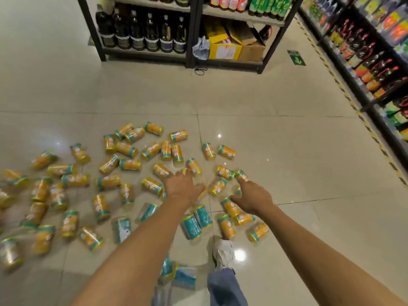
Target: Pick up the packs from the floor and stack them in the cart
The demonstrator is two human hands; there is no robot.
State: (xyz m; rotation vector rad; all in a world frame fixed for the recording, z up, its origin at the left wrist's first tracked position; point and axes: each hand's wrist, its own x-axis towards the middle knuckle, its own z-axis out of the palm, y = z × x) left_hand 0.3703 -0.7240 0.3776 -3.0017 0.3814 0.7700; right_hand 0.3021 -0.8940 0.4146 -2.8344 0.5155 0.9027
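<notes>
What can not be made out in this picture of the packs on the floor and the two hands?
The cart: nowhere in the head view, so its place is unknown.
The packs at the left edge: smeared by motion blur, some cut off by the frame.
What lies under the left hand and the right hand: covered by them; touch is unclear.
Print on the labels: too small to read.
</notes>
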